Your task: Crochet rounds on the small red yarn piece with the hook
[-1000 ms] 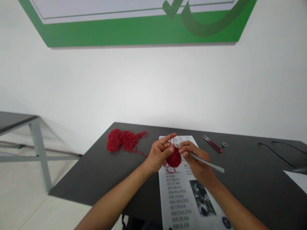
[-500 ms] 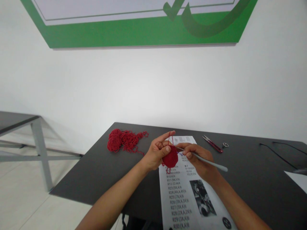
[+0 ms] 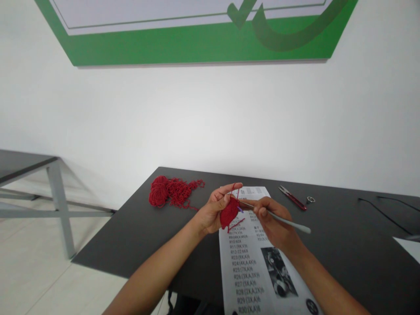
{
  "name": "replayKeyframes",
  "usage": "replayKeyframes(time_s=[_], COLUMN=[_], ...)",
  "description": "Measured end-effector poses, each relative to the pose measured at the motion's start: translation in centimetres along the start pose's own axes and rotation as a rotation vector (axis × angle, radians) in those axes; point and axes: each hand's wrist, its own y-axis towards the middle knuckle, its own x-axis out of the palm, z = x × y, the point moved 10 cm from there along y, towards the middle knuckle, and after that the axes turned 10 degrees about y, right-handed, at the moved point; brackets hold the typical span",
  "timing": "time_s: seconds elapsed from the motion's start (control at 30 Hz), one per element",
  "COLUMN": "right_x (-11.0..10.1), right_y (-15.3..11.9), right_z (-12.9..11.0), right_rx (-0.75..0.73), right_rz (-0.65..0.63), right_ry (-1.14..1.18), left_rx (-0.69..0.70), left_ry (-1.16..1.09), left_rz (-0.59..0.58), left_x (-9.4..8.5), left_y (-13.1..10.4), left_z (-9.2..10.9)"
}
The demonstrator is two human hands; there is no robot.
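Between thumb and fingers, my left hand [image 3: 211, 211] pinches a small red crochet piece [image 3: 229, 214], with a strand of red yarn looped over its raised index finger. My right hand [image 3: 274, 216] grips a crochet hook [image 3: 290, 223] with a grey handle; the hook's metal tip meets the upper edge of the piece. A small purple stitch marker [image 3: 240, 210] shows at the piece's right side, and a loose red tail hangs below it. Beneath both hands lies a printed pattern sheet [image 3: 243, 267] with rows of text and a dark photo.
A red yarn ball with a loose tangle [image 3: 159, 192] rests at the table's back left. Red-handled thread snips [image 3: 293, 197] with a small ring [image 3: 310, 200] lie at the back right. Eyeglasses [image 3: 385, 214] and a white paper [image 3: 408, 249] are at the far right. A white wall stands behind.
My left hand has turned the crochet piece so it shows narrower and tilted, and the purple marker is plainer. The hook stays at its edge. The whole view has shifted slightly.
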Motion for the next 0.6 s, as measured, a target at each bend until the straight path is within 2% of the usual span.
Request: replayKeyframes(time_s=[0.17, 0.33, 0.4, 0.5, 0.6], right_x=[0.4, 0.8, 0.8, 1.0, 0.9], right_y=[-0.3, -0.5, -0.5, -0.4, -0.1], right_z=[-1.4, -2.0, -1.6, -0.3, 0.7], right_rx=[-0.081, -0.124, -0.095, -0.008, 0.046], right_rz=[-0.061, -0.093, -0.099, -0.087, -0.003], right_ry=[-0.222, -0.241, -0.191, 0.007, 0.244], left_rx=[-0.045, -0.066, -0.08, -0.104, -0.101], left_ry=[-0.02, -0.047, -0.075, -0.107, -0.094], left_rz=[0.006, 0.04, 0.036, 0.021, 0.01], left_x=[-0.3, -0.8, -0.8, -0.9, -1.1], left_y=[0.1, -0.1, -0.2, -0.3, -0.3], left_z=[-0.5, -0.8, -1.0, -1.4, -1.6])
